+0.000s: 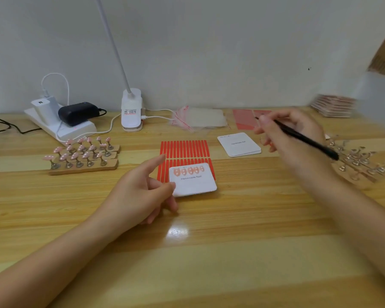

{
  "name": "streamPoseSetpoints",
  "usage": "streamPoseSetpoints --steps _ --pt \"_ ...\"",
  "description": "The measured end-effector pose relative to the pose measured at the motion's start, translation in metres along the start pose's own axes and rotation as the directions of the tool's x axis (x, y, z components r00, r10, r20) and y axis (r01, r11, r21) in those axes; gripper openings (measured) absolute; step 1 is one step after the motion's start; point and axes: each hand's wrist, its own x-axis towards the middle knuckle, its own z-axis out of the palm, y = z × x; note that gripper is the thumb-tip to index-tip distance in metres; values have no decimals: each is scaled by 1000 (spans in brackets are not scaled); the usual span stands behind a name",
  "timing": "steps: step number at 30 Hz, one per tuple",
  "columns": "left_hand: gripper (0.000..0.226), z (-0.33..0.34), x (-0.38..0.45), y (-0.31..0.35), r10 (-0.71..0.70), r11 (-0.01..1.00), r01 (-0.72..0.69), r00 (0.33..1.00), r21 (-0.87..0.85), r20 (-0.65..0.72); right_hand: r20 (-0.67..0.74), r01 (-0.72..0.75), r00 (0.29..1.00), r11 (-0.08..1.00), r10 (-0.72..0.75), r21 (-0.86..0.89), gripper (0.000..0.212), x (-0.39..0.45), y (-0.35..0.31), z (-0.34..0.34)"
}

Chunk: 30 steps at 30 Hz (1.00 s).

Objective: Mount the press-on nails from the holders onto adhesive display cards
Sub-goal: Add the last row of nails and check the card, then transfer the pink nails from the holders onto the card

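Observation:
A white display card [195,183] with a row of pink nails along its top edge lies on a red adhesive strip sheet [185,150]. My left hand [142,192] pinches the card's left corner, index finger stretched out. My right hand [291,132] grips a black tool [307,138] above the table, to the right of a small stack of blank cards [239,145]. Wooden holders [85,155] carrying several pink nails stand at the left. Empty metal holders [360,161] lie blurred at the right.
A white power strip [60,125] with chargers and cables sits at the back left, beside a clip lamp [131,112]. Clear bags [200,117], a red sheet [245,118] and a stack of cards [333,105] lie along the back wall.

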Motion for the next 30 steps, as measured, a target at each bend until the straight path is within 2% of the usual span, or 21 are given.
streamPoseSetpoints --steps 3,5,8,10,13,18,20,21,23,25,27,30 --pt "61 -2 1 -2 17 999 -17 999 27 -27 124 84 989 996 -87 30 15 -11 -5 21" --pt "44 -3 1 -3 32 999 -31 999 20 -25 181 98 978 995 -99 13 13 -16 -5 34" --pt "17 -5 1 -2 46 999 -46 999 -24 -19 189 75 979 997 -73 -3 7 -17 -1 52" --pt "8 -6 0 -2 42 997 -43 999 -62 -13 171 18 985 1000 -19 9 6 -18 2 62" --pt "10 -5 1 -1 31 992 -31 1000 -124 -1 147 -8 989 1000 5 19 11 -26 8 73" --pt "18 -8 -1 3 30 979 -27 999 -200 16 263 157 953 988 -149 -8 13 -37 9 75" --pt "17 -14 0 7 80 976 -88 996 -200 -47 320 219 926 975 -200 -24 17 -38 10 75" --pt "16 -20 1 10 123 975 -140 987 -170 -104 342 255 912 966 -227 -37 19 -39 10 74" --pt "17 -39 6 17 239 969 -246 947 -3 -217 375 321 884 946 -280 -52 28 -40 11 74" --pt "27 -68 13 24 305 944 -248 906 217 -294 392 368 865 926 -312 -77 45 -41 14 74" --pt "40 -100 20 25 264 903 -107 903 417 -340 387 374 869 921 -308 -107 49 -41 14 74" --pt "76 -142 22 16 64 742 225 914 631 -401 381 417 855 904 -352 -99 48 -40 11 76"
